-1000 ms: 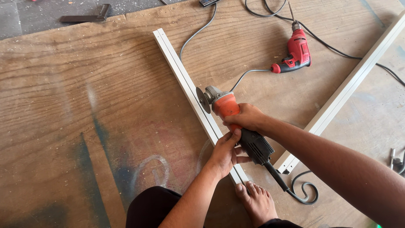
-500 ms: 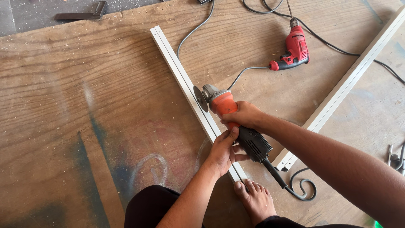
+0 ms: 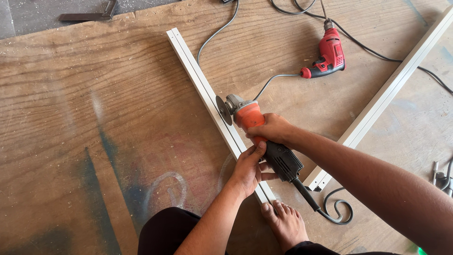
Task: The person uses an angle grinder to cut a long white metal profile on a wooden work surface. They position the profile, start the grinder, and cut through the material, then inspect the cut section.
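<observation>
Right hand [image 3: 273,128] grips orange grinder [image 3: 257,127]; left hand [image 3: 247,167] presses white bar [image 3: 203,89]. Disc at bar edge. Bare wood board [image 3: 94,118] wide open left.

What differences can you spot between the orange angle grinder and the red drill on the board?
The angle grinder is gripped by the right hand, with the left hand by its black rear; the drill lies untouched on the plywood board. The grinder carries a flat disc, the drill a narrow chuck. Both are corded.

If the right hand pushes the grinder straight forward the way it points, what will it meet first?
Most likely the white metal bar: the grinder in the right hand has its disc right beside it, though contact is unclear.
</observation>
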